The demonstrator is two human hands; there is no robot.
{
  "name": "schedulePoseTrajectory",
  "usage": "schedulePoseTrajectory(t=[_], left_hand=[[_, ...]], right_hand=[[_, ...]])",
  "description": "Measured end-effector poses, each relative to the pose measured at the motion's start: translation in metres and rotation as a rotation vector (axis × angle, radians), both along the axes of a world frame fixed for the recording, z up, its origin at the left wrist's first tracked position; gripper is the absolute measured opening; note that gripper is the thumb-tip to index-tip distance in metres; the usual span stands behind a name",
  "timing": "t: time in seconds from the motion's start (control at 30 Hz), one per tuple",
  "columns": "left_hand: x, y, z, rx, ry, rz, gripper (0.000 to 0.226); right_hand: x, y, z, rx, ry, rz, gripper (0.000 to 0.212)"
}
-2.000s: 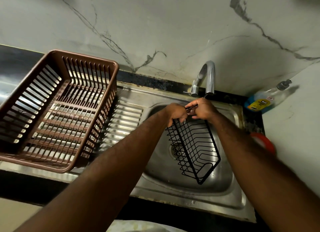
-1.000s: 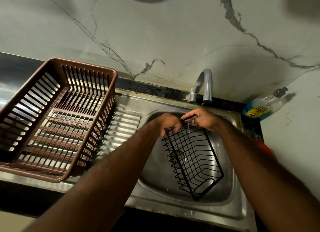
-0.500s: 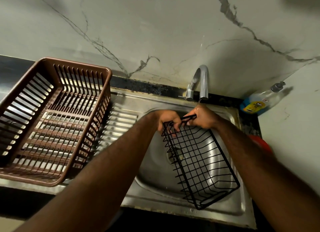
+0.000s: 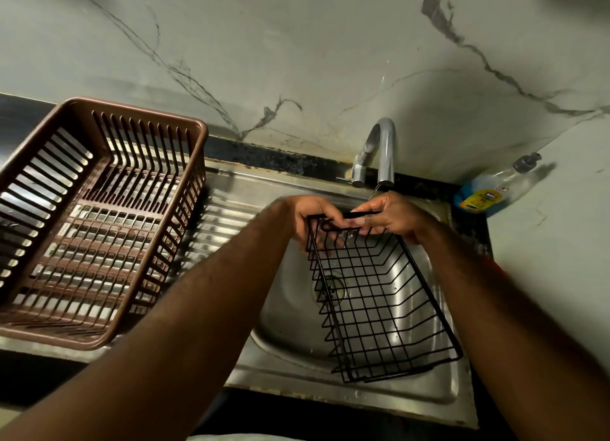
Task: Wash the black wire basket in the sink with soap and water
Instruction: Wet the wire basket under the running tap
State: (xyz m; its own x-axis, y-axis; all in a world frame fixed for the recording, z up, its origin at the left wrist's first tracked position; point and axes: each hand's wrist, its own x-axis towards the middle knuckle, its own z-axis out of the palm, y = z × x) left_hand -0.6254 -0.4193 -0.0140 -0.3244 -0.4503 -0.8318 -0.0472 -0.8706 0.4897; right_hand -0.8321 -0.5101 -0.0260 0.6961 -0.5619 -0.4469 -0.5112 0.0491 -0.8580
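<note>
The black wire basket (image 4: 379, 302) is being held tilted over the sink (image 4: 290, 341), centre right. Its far rim is being gripped by the left hand (image 4: 313, 216) and right hand (image 4: 392, 216) under the tap (image 4: 384, 150). Washing is probably being served best by slow turning, so each wire gets wetted.

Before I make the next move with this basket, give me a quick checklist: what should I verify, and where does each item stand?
1. Grip: left hand and right hand both hold the black wire basket by its far rim: ok.
2. Basket over the sink: ok.
3. Water: thin stream from the faucet onto the right hand: ok.
4. Suds on the wires: cannot tell.
5. Soap bottle beside the sink, right: ok.
</note>
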Motion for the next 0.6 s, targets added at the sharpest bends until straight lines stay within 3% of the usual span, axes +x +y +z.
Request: schedulePoseTrajectory(t=[0.17, 0.3, 0.47, 0.6], left_hand=[[-0.004, 0.002, -0.013, -0.062, 0.032, 0.442, 0.036], [-0.008, 0.006, -0.02, -0.096, 0.095, 0.44, 0.085], [-0.024, 0.014, -0.03, -0.108, 0.061, 0.457, 0.07], [-0.029, 0.019, -0.032, -0.063, 0.066, 0.511, 0.067]], right_hand=[[-0.016, -0.008, -0.003, 0.01, 0.001, -0.113, 0.045], [-0.02, -0.009, -0.005, 0.017, -0.018, -0.233, 0.033], [-0.018, -0.012, -0.005, -0.028, 0.115, -0.152, 0.019], [-0.003, -0.014, 0.001, -0.24, 0.285, 0.071, 0.017]])
